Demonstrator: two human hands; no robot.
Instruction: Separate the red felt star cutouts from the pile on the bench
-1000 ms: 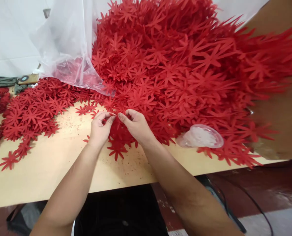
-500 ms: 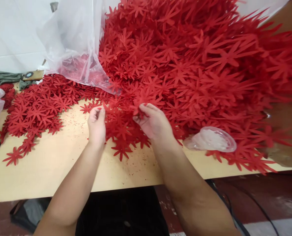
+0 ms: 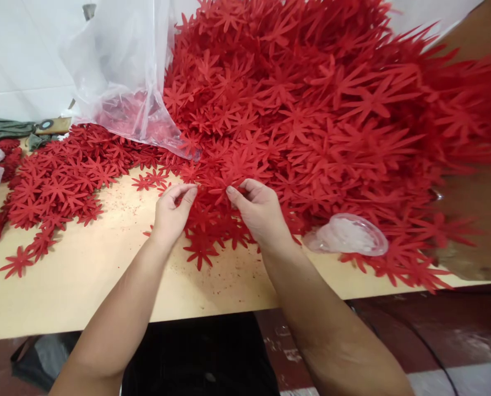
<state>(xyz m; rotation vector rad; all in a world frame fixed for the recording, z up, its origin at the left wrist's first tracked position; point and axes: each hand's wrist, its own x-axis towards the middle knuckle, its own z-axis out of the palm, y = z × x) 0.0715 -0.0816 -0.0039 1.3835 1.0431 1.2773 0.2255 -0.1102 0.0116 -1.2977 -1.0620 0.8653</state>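
red flower cutouts [image 3: 311, 110] are heaped high across the far and right part of the wooden table [image 3: 84, 286], with a flatter spread of them [image 3: 59, 181] off to the left and a small cluster [image 3: 206, 225] at the near edge of the heap, right between the two hands. the left hand [image 3: 169, 214] has thumb and forefinger pinched at the edge of that cluster; the right hand [image 3: 260, 212] pinches a petal just beside it, fingertips of both hands close together but not touching each other. i'd say each piece is thin, soft and almost weightless, floppy in the narrow petals, so they probably cling and tangle together. the petals look easy to bend or tear, so a hold near the centre, or on a petal base, seems safest for peeling one free. a clear plastic bag [image 3: 121, 82] slumps over the heap at the back left, and a small clear plastic dish [image 3: 347, 234] lies on the cutouts to the right.
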